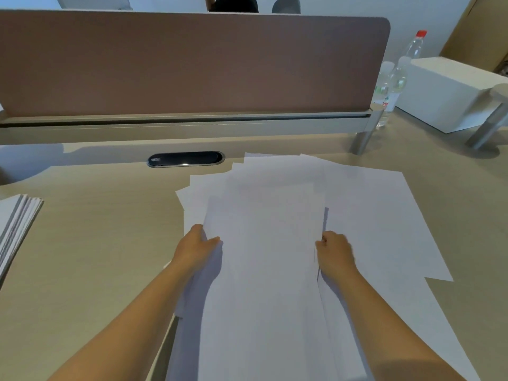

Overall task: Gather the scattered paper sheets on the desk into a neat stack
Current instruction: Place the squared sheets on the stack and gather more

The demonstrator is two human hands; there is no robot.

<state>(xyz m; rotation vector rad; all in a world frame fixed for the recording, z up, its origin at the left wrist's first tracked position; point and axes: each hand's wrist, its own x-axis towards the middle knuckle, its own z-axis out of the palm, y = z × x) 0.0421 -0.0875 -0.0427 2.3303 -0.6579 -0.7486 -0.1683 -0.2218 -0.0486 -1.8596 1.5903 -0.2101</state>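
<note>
Plainly, both hands had hold of the same bundle of paper sheets [264,257]. The left hand [199,246] gripped the bundle's left edge, its thumb lying on top and its fingers tucked beneath, out of sight. The right hand [334,250] pinched the right edge with its fingers curled round it. The bundle lay lengthwise between the two hands, in the middle of the desk [96,257], running from the near edge away toward the divider.

Under and around it, loose sheets [384,215] fanned out unevenly, their corners poking past the bundle on the far side and to the right; how many there were could not be counted. Nothing stood between the hands and the paper.

Farther out, one separate paper stack [16,226] sat at the desk's left edge, well apart. Beyond the sheets lay a dark oval cable port [185,159], then the brown divider panel [192,64]. To the far right stood two clear bottles [400,75] beside one white box [450,92].
</note>
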